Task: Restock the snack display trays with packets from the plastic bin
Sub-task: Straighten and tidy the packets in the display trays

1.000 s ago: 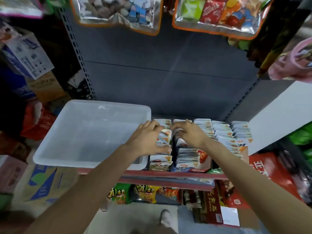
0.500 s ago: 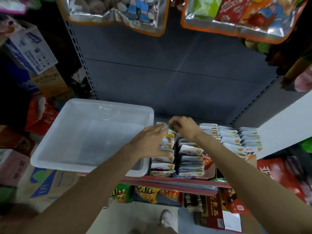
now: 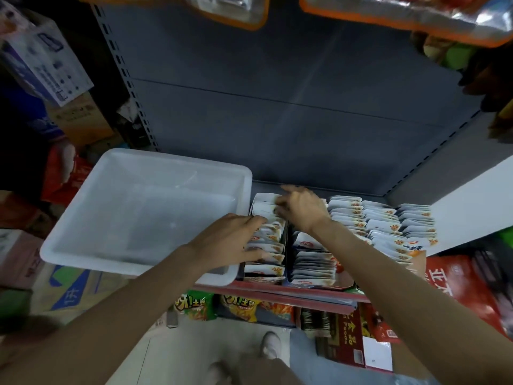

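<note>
A white plastic bin (image 3: 83, 237) sits on the shelf at the left, and I see no packets in it. To its right stand display trays packed with rows of white snack packets (image 3: 385, 226). My left hand (image 3: 227, 240) lies flat with straight fingers on the packets of the leftmost tray (image 3: 266, 270). My right hand (image 3: 301, 208) reaches to the back of that same tray, its fingers curled over the rear packets (image 3: 262, 208). Whether it pinches one is hidden by the hand.
The grey shelf back panel (image 3: 277, 107) rises behind the trays. Foil bags (image 3: 416, 20) hang overhead. A lower shelf holds green and yellow snack bags (image 3: 238, 304) and red boxes (image 3: 349, 334). Cardboard boxes (image 3: 41, 59) are stacked at the left. My shoe (image 3: 270, 344) is on the floor.
My right hand has moved from the middle tray to the back of the leftmost tray. My left hand has flattened over that tray's front packets. The view has tilted down a little.
</note>
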Available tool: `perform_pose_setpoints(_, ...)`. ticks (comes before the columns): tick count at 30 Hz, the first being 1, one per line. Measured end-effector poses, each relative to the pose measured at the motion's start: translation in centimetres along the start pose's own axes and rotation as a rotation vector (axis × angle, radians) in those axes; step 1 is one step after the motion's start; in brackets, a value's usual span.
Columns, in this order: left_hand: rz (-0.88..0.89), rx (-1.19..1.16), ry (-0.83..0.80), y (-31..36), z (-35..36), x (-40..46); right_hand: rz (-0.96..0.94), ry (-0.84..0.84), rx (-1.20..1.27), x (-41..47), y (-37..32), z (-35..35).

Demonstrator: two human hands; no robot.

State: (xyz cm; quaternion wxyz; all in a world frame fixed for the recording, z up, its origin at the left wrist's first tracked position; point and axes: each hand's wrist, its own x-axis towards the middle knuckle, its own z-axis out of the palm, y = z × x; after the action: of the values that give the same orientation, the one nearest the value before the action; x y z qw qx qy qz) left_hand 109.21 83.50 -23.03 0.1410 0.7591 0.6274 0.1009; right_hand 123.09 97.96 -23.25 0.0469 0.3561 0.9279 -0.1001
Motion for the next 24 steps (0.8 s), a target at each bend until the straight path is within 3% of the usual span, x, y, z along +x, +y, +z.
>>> perform_pose_setpoints(13, -0.045, -0.071, -0.028, -0.5, 0.6, 1.0, -0.024, -0.017, 0.031, 0.8, 0.1, 0.5)
perform_pose_setpoints(18, -0.052, -0.022, -0.070, -0.8, -0.1, 2.1, -0.167, 0.088, 0.155, 0.1, 0.9, 0.9)
perform_pose_setpoints(24, -0.081, -0.075, -0.126, -0.9, 0.2, 2.0, -0.231, 0.147, 0.077, -0.9, 1.1, 0.5)
